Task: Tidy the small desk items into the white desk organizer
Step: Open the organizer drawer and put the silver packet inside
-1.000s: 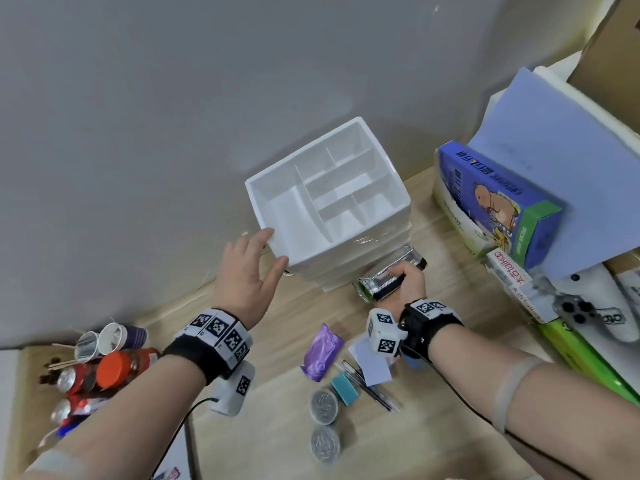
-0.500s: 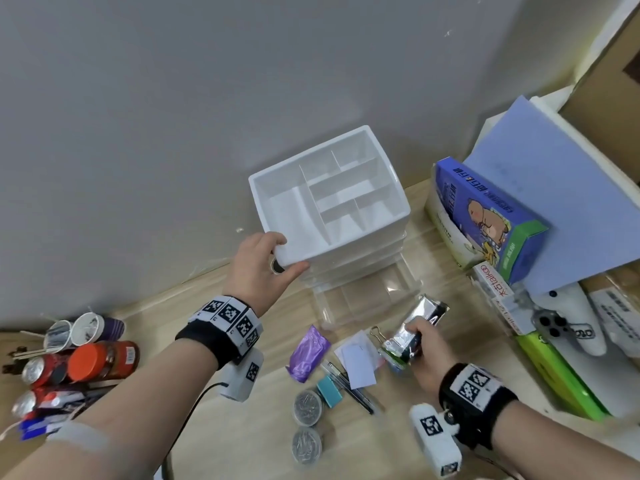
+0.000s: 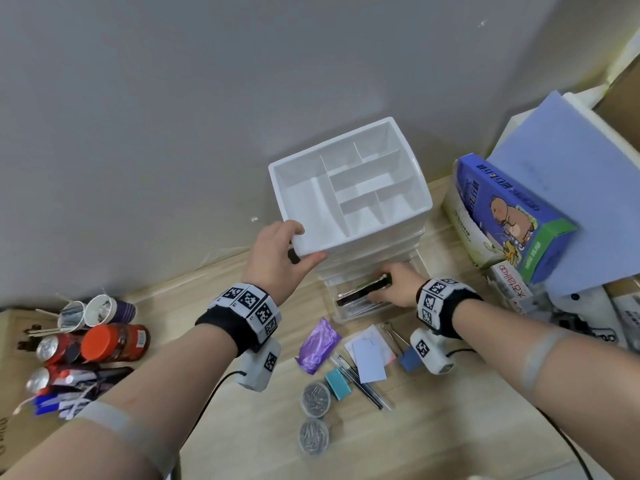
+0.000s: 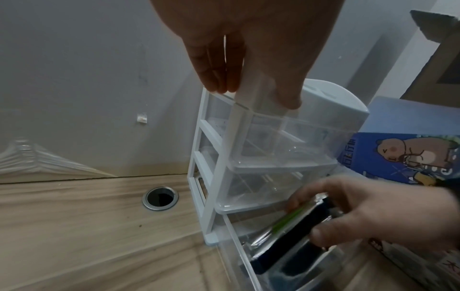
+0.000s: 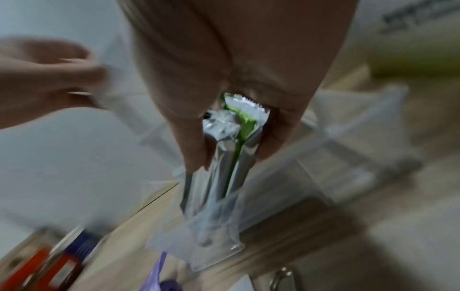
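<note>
The light is soft and even, with weak shadows under the white desk organizer [image 3: 349, 188]. The head view is sharp but bends at the edges, strongest at 3 o'clock. The right wrist view is strongly blurred; only the foil packet [image 5: 234, 126] stays readable.

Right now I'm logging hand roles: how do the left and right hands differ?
The left hand grips the white organizer's top corner, steadying it; the right hand holds a silver foil packet. The left sits high at the rim, the right low at the open bottom drawer. Both wear marker wristbands.
</note>
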A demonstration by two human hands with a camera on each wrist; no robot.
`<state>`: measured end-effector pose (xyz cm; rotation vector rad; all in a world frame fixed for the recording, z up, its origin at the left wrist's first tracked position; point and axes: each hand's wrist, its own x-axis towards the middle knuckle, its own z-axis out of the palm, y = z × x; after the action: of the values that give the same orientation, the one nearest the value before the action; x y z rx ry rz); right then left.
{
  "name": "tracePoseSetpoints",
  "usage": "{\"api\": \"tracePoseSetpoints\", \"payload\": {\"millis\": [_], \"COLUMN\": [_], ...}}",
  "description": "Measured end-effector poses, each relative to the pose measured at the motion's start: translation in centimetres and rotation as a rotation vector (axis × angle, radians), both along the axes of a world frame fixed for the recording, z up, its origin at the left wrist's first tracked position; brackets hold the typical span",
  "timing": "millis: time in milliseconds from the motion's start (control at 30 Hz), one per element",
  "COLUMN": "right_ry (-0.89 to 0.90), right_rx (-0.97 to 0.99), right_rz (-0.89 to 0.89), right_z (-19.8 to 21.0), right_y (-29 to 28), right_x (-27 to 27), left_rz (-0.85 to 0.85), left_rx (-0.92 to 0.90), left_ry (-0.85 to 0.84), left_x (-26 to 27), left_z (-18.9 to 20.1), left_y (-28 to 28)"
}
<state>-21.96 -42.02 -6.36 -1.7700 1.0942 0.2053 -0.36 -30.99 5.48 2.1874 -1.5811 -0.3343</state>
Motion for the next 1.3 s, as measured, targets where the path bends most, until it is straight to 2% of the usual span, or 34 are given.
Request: {"api": "tracePoseSetpoints", "payload": {"millis": [100,200,300,367,433,467,533,600,767,900,1033,1166,1300], "right_ry": [0.059,0.137,0.171,0.066,-0.064,-0.073,0.022,0.103,0.129,0.137,-0.056,-0.277,-0.286], "right_rx": [-0.038,-0.201,-0.369,-0.52,-0.547,-0.478,-0.243,-0.075,-0.091,-0.019,0.234,0.571,0.535], "right_rz": [0.085,0.158,0.157,0.107,0.103,0.132,0.197,0.185,0.123,0.088,-0.113,-0.522,-0.681], "right_z": [-0.9,-0.8,0.0,1.1,2.1,2.5,2.0,0.7,-1.7,-2.4,-2.9,-3.4,-3.5], "right_y": [-0.7,-1.2,0.0,2.1,4.8,6.0,7.7,7.8,5.6,4.8,5.3,6.2,7.1], "right_x": [0.1,0.1,-1.0,-2.3,-3.7,-4.3,-4.7,-4.4,-2.1,-1.5,-1.4,-1.4,-0.7], "left_rz": [0.0,-0.003,-0.008,-0.008,-0.005,-0.003,-0.001,-0.003,-0.036,-0.023,-0.019,-0.012,0.0], "left_rx": [-0.003,-0.02,-0.027,-0.027,-0.021,-0.018,-0.015,-0.011,0.026,0.021,0.022,0.039,0.05], "left_ry": [0.011,0.014,0.013,0.012,0.016,0.019,0.02,0.012,-0.03,-0.009,0.026,0.033,0.029], "left_x": [-0.1,-0.2,0.0,0.0,-0.1,-0.1,-0.1,-0.1,0.2,0.4,0.6,0.6,0.5], "left_z": [0.0,-0.2,-0.4,-0.3,-0.2,-0.2,-0.2,-0.2,0.5,0.6,0.7,1.0,1.3], "left_y": [0.0,0.0,0.1,0.1,0.1,0.1,0.1,0.1,-0.1,-0.3,-0.4,-0.6,-0.7]}}
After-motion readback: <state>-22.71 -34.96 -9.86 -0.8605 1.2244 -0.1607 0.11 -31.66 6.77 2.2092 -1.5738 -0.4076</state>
